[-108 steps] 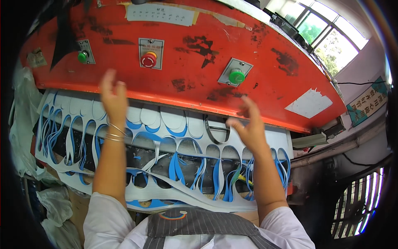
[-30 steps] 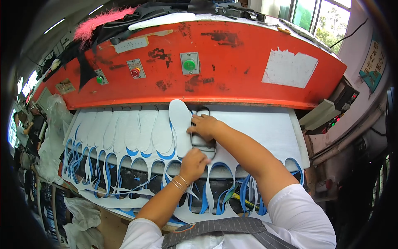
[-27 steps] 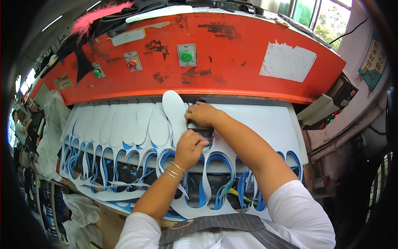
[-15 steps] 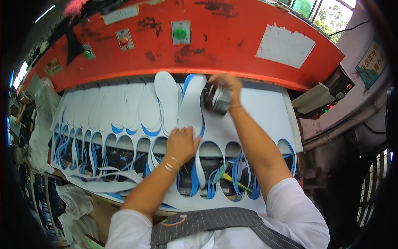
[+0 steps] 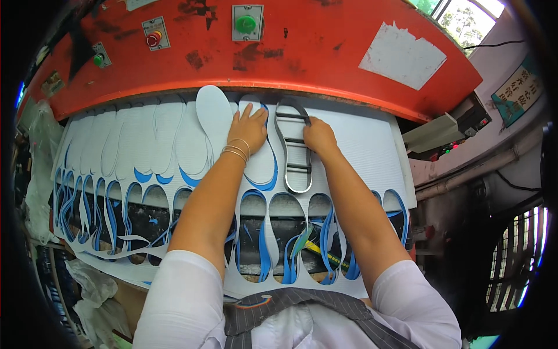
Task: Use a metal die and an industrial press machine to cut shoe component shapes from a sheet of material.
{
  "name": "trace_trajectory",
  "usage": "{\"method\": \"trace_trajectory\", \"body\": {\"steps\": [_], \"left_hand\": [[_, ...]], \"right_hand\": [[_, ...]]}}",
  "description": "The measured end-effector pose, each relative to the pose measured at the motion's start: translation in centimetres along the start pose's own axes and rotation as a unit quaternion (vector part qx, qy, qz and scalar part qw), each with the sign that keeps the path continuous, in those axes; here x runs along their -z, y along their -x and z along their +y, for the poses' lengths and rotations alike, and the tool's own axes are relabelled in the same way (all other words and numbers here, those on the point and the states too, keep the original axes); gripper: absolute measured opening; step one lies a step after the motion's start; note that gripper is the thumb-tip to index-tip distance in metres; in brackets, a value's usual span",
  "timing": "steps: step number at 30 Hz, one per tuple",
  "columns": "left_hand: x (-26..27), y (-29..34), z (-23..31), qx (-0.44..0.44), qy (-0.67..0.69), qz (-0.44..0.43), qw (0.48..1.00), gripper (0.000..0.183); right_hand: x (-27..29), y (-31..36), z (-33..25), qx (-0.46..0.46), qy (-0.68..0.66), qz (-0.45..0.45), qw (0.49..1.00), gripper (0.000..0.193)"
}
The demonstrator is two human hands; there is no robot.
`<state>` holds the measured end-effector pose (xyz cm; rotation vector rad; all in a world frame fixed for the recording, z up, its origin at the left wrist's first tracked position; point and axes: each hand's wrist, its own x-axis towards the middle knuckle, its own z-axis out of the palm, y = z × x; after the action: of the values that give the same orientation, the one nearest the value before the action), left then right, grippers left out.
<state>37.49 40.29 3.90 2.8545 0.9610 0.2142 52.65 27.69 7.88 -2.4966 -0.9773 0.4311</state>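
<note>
A metal cutting die (image 5: 295, 141) shaped like a shoe sole, with several crossbars, lies on a white, blue-backed sheet stack (image 5: 354, 151). My right hand (image 5: 321, 137) grips the die's right rim, fingers closed over it near the upper crossbars. Left of the die, my left hand (image 5: 249, 129) rests flat with fingers spread on a cut insole stack (image 5: 259, 166) showing blue lower layers. Another white insole (image 5: 213, 116) sits beside that hand, its upper end overlapping the pieces around it. Further left, several cut insoles (image 5: 136, 139) lie side by side in the sheet.
A red press beam (image 5: 325, 64) spans the far side, carrying a green button (image 5: 245, 24) and a red button (image 5: 154, 39). Sole-shaped cutouts line the sheet's near side, where a yellow-handled tool (image 5: 325, 253) lies. A control box (image 5: 465, 129) stands right; plastic bags (image 5: 43, 168) hang left.
The die, held tilted and blurred in my right hand before, now lies flat on the sheet. My left hand has moved up and away from me onto the insoles. The view has shifted slightly.
</note>
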Motion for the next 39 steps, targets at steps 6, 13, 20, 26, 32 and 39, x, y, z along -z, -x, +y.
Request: {"method": "trace_trajectory", "body": {"steps": [6,13,20,26,32,39], "left_hand": [[0.8,0.9,-1.8,-0.014,0.005,-0.009,1.000,0.046],[0.1,0.0,-2.2,-0.025,0.011,0.027,0.999,0.048],[2.3,0.7,-2.1,-0.034,0.046,-0.021,0.998,0.035],[7.0,8.0,-5.3,-0.181,0.360,0.092,0.910,0.029],[20.7,12.8,-23.3,0.077,0.295,0.624,0.719,0.032],[25.2,10.4,-35.7,0.266,0.139,0.633,0.713,0.074]], "right_hand": [[0.4,6.6,2.7,0.309,-0.048,-0.141,0.939,0.106],[-1.9,9.3,2.7,0.333,0.029,-0.019,0.942,0.087],[-1.5,10.1,2.4,0.331,0.010,-0.015,0.943,0.082],[2.4,13.1,-1.7,0.236,0.190,-0.056,0.951,0.105],[8.6,15.2,-15.1,0.382,-0.175,0.167,0.892,0.060],[7.4,11.2,-22.2,0.285,-0.183,0.278,0.899,0.035]]}}
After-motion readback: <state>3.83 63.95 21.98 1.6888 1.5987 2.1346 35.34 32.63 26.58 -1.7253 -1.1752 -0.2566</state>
